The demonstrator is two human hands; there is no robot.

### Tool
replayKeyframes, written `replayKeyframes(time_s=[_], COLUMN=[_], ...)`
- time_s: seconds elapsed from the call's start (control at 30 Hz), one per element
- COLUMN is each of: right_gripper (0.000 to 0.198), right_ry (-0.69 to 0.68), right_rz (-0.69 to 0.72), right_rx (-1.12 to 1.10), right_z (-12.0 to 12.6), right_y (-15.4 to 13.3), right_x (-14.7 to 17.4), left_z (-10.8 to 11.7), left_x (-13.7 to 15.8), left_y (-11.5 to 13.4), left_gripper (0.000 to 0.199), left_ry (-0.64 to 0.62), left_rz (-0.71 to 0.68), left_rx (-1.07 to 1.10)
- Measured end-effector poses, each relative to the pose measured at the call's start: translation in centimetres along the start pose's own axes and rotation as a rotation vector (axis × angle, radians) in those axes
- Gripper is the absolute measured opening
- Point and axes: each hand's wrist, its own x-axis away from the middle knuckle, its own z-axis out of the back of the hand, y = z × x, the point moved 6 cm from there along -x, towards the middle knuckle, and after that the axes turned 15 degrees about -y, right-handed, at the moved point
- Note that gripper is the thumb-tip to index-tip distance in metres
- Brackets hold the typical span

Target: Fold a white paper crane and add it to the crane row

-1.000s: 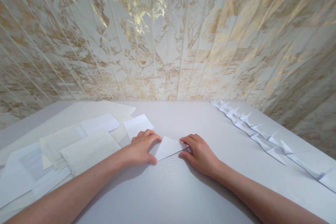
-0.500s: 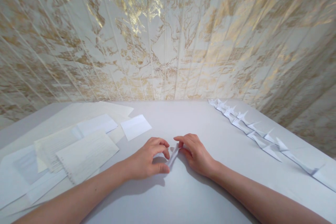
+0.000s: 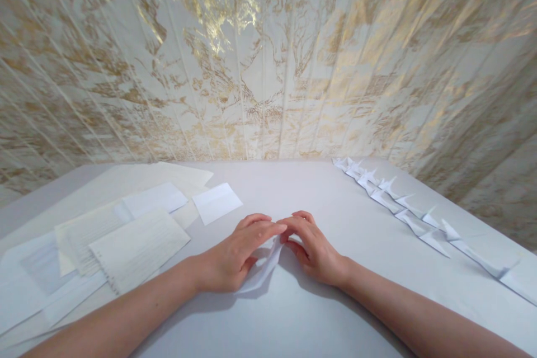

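A small folded piece of white paper (image 3: pixel 268 265) is held between my hands over the middle of the table. My left hand (image 3: pixel 237 251) is bent round its left side, with the index finger reaching across the top to the right fingertips and the thumb behind the paper. My right hand (image 3: pixel 312 249) pinches the paper's upper end between thumb and fingers. The lower part of the paper slants down to the left, below the left thumb. Part of it is hidden by the left hand.
Loose sheets of paper (image 3: pixel 140 249), some printed, overlap on the left. One blank white piece (image 3: pixel 217 202) lies just beyond my left hand. Several folded white paper shapes (image 3: pixel 377 196) stand in rows along the table's right side. A gold-patterned curtain (image 3: pixel 268 67) hangs behind the white table (image 3: pixel 335 324).
My left hand has closed in on the paper, its index finger now meeting the right fingertips. More of the paper shows, extending down to the left. My right hand has barely moved.
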Motion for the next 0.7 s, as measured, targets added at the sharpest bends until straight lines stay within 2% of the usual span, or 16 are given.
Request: replayKeyframes(time_s=[0.13,0.3,0.4,0.57,0.7], right_gripper=[0.049,0.033,0.024,0.021,0.020], right_ry=[0.036,-0.029,-0.104,-0.195,-0.208], right_rz=[-0.027,-0.012,0.018,0.128,0.124], right_rx=[-0.018,-0.011,0.044,0.156,0.253], right_z=[0.2,0.2,0.3,0.0,0.0], right_y=[0.3,0.4,-0.1,-0.8,-0.2], right_x=[0.1,-0.1,-0.2,-0.1,0.0], left_z=[0.3,0.1,0.0,-0.3,-0.8], left_x=[0.1,0.1,0.2,0.3,0.2], left_y=[-0.4,-0.8,-1.0,-1.0,-1.6], left_gripper=[0.065,0.032,0.030,0.022,0.019], left_ry=[-0.031,-0.103,-0.054,0.059,0.004], left_rz=[0.029,0.083,0.090,0.063,0.108], left_rx=[-0.085,-0.246,-0.357,-0.533,-0.512])
